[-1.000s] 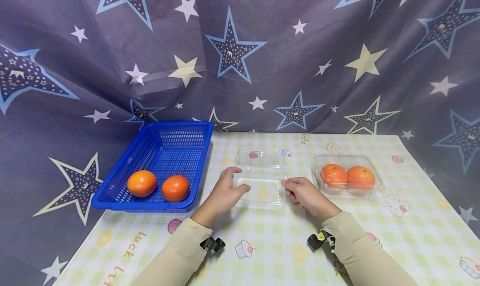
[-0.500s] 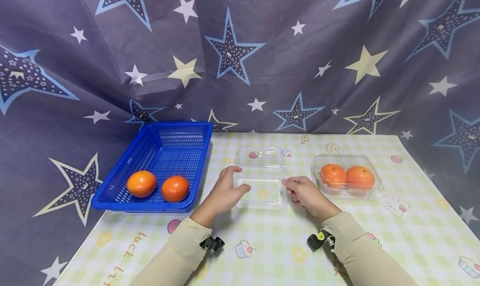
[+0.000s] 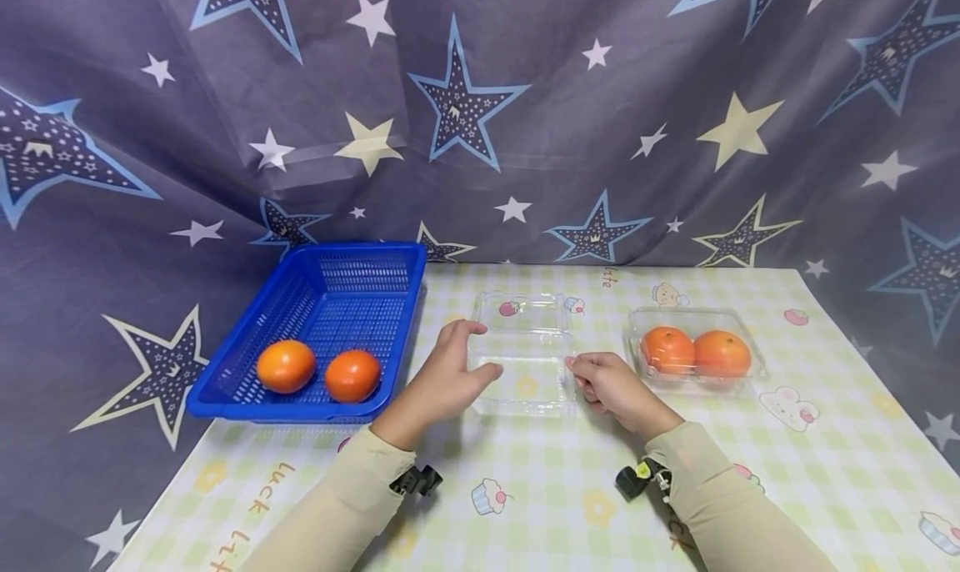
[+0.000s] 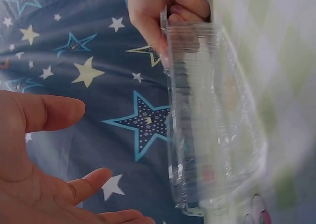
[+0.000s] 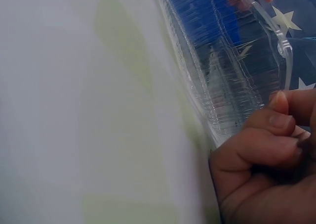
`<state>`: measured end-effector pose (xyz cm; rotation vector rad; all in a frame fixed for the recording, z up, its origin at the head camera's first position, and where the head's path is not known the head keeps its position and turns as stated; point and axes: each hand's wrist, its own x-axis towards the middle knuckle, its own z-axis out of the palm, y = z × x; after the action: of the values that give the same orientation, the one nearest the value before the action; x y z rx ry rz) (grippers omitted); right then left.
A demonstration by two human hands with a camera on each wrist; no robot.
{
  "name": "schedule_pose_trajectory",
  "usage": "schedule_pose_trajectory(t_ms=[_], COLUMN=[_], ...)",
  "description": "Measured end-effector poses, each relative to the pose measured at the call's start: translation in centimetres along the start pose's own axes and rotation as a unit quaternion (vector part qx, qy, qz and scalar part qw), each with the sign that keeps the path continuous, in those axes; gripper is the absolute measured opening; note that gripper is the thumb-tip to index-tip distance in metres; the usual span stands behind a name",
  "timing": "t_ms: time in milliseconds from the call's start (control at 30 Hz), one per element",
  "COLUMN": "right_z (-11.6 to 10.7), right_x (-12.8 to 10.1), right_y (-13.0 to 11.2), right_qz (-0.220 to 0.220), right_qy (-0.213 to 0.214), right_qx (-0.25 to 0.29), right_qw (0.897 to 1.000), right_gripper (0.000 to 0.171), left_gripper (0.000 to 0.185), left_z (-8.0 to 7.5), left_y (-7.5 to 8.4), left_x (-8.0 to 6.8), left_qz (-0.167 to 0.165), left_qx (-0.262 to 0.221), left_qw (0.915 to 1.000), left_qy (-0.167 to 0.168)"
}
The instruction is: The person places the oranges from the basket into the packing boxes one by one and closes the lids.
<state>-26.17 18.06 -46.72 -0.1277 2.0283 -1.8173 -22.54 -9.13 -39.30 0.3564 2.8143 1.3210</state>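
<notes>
A clear plastic clamshell box lies unfolded on the table, its lid laid back toward the curtain. My right hand pinches the right rim of the box between thumb and curled index finger, as the right wrist view shows up close. At the left side my left hand hovers with thumb and fingers spread, holding nothing; in the left wrist view the fingers stand apart from the rim. Two orange persimmon-like fruits, one left and one right, sit in the blue basket.
To the right stands a closed clear box with two more orange fruits inside. A checked cloth covers the table. Behind it hangs a dark curtain printed with stars.
My left hand and forearm have shifted very slightly to the left and away from me. The right hand keeps its pinch on the rim; the box has hardly moved.
</notes>
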Motion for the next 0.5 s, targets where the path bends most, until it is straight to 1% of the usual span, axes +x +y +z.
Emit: schedule_pose_trajectory(t_ms=[133, 233, 367, 500], right_z=[0.1, 0.2, 0.3, 0.4], right_x=[-0.1, -0.1, -0.2, -0.2], right_y=[0.1, 0.1, 0.1, 0.1], right_qz=[-0.005, -0.008, -0.009, -0.01], right_qy=[-0.001, -0.003, 0.0, 0.004], right_qx=[-0.001, -0.001, -0.005, -0.009], right_qw=[1.0, 1.0, 1.0, 1.0], right_gripper=[0.041, 0.041, 0.041, 0.041], left_gripper=[0.057, 0.056, 0.058, 0.06], left_z=[-0.7, -1.3, -2.7, -4.1], left_y=[0.4, 0.6, 0.7, 0.8], left_x=[-0.2, -0.3, -0.6, -0.8], left_qz=[0.001, 0.009, 0.023, 0.027], left_qx=[0.011, 0.022, 0.039, 0.059], left_qw=[0.9999, 0.9997, 0.999, 0.9979], left_qy=[0.0, 0.001, 0.001, 0.0])
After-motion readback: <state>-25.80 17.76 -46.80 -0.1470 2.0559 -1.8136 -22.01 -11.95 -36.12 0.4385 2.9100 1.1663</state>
